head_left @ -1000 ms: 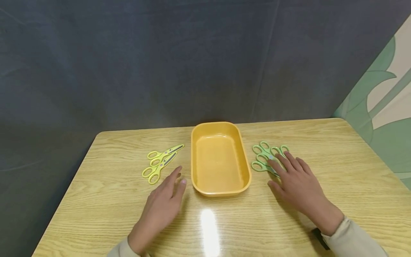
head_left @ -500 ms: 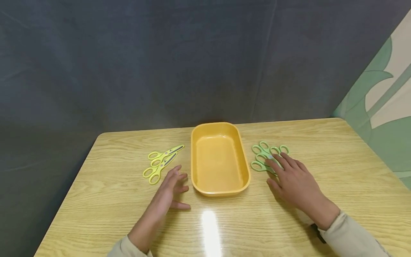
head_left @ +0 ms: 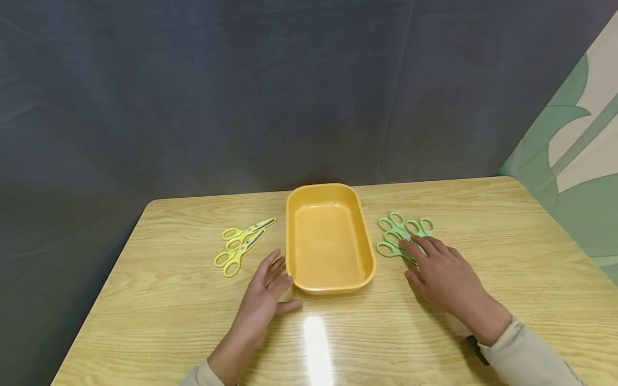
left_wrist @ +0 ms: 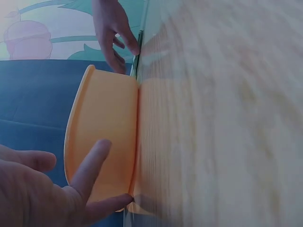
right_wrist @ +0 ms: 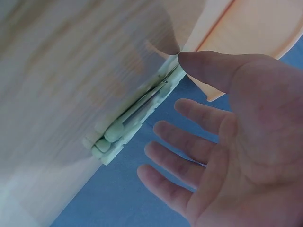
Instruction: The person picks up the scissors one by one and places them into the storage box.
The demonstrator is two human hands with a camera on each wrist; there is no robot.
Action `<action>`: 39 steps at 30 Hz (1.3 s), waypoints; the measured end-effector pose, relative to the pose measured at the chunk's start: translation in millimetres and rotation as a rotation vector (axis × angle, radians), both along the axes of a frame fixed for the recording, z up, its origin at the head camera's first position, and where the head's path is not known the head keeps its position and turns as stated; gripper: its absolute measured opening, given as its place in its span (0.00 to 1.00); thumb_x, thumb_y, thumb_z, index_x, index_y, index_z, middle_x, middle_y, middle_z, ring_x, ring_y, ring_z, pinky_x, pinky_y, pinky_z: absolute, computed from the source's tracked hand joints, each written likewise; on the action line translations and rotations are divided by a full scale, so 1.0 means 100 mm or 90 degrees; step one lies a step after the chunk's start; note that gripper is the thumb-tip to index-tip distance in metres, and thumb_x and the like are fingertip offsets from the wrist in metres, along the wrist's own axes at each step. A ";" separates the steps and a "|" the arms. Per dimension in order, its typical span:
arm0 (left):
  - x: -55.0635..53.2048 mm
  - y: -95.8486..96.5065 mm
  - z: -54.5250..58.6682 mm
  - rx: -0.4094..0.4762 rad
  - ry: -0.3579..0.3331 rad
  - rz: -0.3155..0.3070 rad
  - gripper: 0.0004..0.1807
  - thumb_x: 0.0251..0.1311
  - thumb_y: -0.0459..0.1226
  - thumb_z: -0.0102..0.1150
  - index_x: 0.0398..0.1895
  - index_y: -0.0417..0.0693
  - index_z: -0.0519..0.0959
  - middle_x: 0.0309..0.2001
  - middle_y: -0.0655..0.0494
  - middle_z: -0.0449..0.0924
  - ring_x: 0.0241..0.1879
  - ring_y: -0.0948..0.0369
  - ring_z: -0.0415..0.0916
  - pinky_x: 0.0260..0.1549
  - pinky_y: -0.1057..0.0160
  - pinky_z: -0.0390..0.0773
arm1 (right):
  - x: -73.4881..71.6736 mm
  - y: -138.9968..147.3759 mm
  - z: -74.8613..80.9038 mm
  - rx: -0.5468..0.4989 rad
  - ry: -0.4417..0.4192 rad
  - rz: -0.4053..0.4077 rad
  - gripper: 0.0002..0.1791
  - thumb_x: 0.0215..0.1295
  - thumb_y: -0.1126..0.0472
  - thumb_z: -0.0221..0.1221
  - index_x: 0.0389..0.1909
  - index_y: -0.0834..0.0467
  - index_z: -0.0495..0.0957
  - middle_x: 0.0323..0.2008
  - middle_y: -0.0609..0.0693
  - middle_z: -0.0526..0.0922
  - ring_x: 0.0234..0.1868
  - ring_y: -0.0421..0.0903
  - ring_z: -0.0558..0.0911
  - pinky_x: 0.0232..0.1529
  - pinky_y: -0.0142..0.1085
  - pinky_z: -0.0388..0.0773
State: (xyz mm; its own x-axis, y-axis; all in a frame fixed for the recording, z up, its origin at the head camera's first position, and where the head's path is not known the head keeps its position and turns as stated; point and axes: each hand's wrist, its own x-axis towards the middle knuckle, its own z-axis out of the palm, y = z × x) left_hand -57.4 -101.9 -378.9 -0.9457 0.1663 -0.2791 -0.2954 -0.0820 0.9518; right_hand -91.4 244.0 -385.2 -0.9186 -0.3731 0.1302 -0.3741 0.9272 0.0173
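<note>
An orange-yellow plastic bin (head_left: 330,241) stands in the middle of the table. My left hand (head_left: 260,303) is at its near left corner, fingers loosely spread; in the left wrist view the fingers overlap the bin's side wall (left_wrist: 106,113). Over a cluster of green scissors (head_left: 406,236) to the right of the bin hovers my right hand (head_left: 446,276), covering their blades. The right wrist view shows its palm with relaxed, spread fingers, the thumb tip right at the end of the green scissors (right_wrist: 142,106). Neither hand grips anything.
Two pairs of yellow scissors (head_left: 249,230) lie side by side left of the bin, beyond my left hand. The wooden table (head_left: 159,300) ends at a dark cloth (head_left: 270,107) behind it. A painted wall (head_left: 579,177) stands at the right.
My left hand has turned and moved right, up to the bin's near left corner. The right hand has stayed over the green scissors almost unmoved. Bin and scissors lie as before.
</note>
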 end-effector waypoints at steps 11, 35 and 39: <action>-0.08 0.06 -0.03 0.022 0.018 0.002 0.40 0.71 0.33 0.52 0.80 0.50 0.44 0.79 0.46 0.45 0.74 0.43 0.58 0.51 0.55 0.85 | 0.01 0.01 0.01 -0.011 -0.025 -0.016 0.33 0.66 0.52 0.62 0.69 0.58 0.67 0.64 0.63 0.73 0.63 0.65 0.72 0.56 0.64 0.74; -0.09 0.03 -0.05 0.012 0.004 -0.013 0.35 0.73 0.33 0.49 0.79 0.44 0.49 0.79 0.42 0.48 0.72 0.42 0.62 0.51 0.60 0.84 | -0.05 0.00 -0.02 -0.020 0.038 -0.005 0.19 0.58 0.60 0.70 0.50 0.59 0.82 0.46 0.56 0.81 0.47 0.55 0.78 0.40 0.50 0.80; -0.09 0.01 -0.06 0.019 0.007 -0.017 0.35 0.73 0.34 0.50 0.79 0.45 0.50 0.79 0.43 0.47 0.72 0.41 0.61 0.51 0.60 0.84 | -0.05 -0.05 -0.01 -0.009 0.028 0.001 0.17 0.57 0.64 0.70 0.48 0.57 0.82 0.45 0.55 0.82 0.45 0.54 0.78 0.41 0.49 0.81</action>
